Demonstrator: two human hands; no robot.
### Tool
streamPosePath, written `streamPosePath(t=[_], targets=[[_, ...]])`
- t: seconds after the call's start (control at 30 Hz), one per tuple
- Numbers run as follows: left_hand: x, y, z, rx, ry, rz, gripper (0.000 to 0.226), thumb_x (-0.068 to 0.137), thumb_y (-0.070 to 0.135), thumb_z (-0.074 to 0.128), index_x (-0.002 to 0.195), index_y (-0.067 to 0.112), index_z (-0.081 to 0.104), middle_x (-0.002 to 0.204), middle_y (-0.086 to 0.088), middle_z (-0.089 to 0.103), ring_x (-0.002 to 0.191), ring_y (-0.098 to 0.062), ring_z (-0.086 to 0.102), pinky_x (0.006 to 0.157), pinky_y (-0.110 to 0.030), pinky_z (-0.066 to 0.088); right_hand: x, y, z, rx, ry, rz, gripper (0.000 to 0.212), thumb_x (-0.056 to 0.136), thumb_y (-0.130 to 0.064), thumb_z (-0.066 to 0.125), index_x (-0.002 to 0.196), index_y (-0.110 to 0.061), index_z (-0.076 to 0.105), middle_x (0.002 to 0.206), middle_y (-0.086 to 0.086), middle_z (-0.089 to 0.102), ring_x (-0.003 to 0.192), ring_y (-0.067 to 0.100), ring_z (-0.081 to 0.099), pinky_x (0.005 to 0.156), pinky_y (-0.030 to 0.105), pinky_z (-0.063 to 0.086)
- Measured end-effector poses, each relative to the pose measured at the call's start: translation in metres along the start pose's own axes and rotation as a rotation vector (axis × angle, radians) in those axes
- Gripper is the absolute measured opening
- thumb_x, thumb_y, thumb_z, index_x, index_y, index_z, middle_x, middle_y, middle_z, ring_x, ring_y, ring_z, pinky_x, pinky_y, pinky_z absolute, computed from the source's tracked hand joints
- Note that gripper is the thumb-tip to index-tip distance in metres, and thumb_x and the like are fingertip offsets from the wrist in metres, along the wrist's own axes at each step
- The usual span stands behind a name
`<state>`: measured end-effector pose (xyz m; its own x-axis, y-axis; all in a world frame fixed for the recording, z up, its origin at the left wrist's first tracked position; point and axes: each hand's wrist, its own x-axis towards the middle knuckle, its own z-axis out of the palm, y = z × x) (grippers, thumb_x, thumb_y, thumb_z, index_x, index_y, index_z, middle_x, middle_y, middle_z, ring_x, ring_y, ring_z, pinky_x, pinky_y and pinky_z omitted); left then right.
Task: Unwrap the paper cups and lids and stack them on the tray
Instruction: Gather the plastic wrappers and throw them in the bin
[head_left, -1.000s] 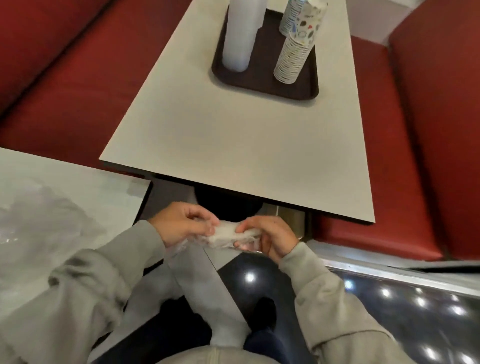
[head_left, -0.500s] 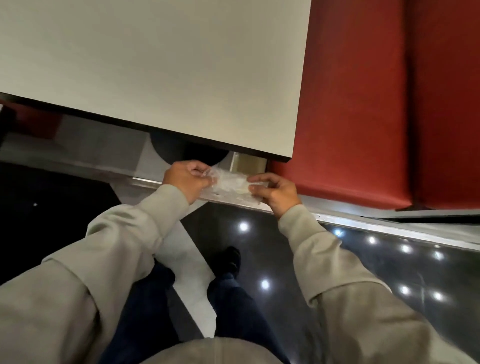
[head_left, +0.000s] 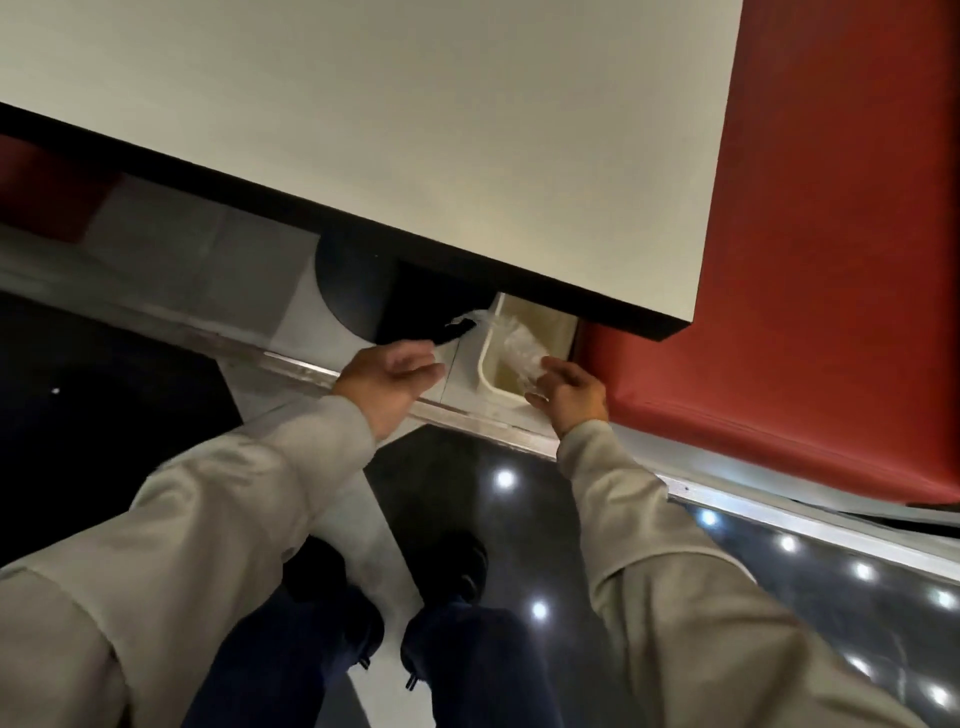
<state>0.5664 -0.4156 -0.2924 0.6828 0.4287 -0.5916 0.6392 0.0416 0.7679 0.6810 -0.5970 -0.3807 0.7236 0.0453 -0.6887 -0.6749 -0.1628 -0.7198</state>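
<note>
Loose pale grey-beige left sleeve (head_left: 208, 519) at 8 o'clock, matching right sleeve (head_left: 675, 597) at 4 o'clock; bare left grip (head_left: 387, 382) and right grip (head_left: 571, 397) beyond the cuffs. Dark navy trousers (head_left: 467, 675) at 6 o'clock, black shoes (head_left: 457, 561) above.

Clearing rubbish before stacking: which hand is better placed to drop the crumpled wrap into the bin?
Right. The right hand holds the crumpled wrap just over the bin; the left hand is open, beside the bin, holding nothing.
</note>
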Motion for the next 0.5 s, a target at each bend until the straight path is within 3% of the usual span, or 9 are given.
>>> streamPosePath(t=[0.13,0.3,0.37,0.43,0.5], targets=[[0.019,-0.031,-0.021,-0.033,0.069,-0.002,0.015,0.084,0.019,0.075,0.091,0.032,0.073,0.104,0.003,0.075,0.103,-0.018,0.069,0.101,-0.046,0.050,0.058,0.026,0.012,-0.335,0.053,0.015,0.035,0.078,-0.017,0.058,0.111,-0.015,0.068,0.116,0.019,0.066,0.105,0.037,0.066,0.092,0.048,0.055],[0.041,-0.053,-0.027,-0.130,0.081,0.030,0.017,0.087,0.011,0.071,0.098,0.025,0.073,0.100,-0.001,0.075,0.096,-0.017,0.071,0.094,-0.040,0.055,0.139,0.074,0.023,-0.496,0.037,0.079,0.059,0.062,-0.029,0.063,0.121,-0.025,0.064,0.128,0.012,0.061,0.114,0.034,0.060,0.100,0.044,0.050],[0.046,-0.059,-0.027,-0.123,0.067,0.041,0.020,0.088,0.008,0.069,0.095,0.027,0.072,0.100,0.000,0.075,0.096,-0.017,0.071,0.088,-0.035,0.057,0.149,0.081,0.027,-0.505,0.001,0.082,0.060,0.071,-0.021,0.065,0.129,-0.030,0.056,0.136,0.009,0.053,0.116,0.032,0.057,0.102,0.047,0.048],[0.049,-0.062,-0.028,-0.119,0.055,0.048,0.022,0.088,0.007,0.067,0.094,0.028,0.071,0.100,0.001,0.075,0.096,-0.016,0.071,0.085,-0.033,0.057,0.129,0.070,0.032,-0.519,-0.039,0.081,0.055,0.082,-0.010,0.061,0.132,-0.032,0.054,0.131,0.008,0.053,0.102,0.025,0.059,0.099,0.046,0.050],[0.048,-0.062,-0.030,-0.119,0.049,0.051,0.022,0.088,0.008,0.067,0.094,0.028,0.071,0.101,0.000,0.075,0.095,-0.016,0.072,0.086,-0.034,0.056,0.116,0.063,0.032,-0.547,-0.037,0.071,0.052,0.082,-0.011,0.058,0.127,-0.037,0.057,0.124,0.008,0.058,0.087,0.020,0.060,0.093,0.044,0.054]])
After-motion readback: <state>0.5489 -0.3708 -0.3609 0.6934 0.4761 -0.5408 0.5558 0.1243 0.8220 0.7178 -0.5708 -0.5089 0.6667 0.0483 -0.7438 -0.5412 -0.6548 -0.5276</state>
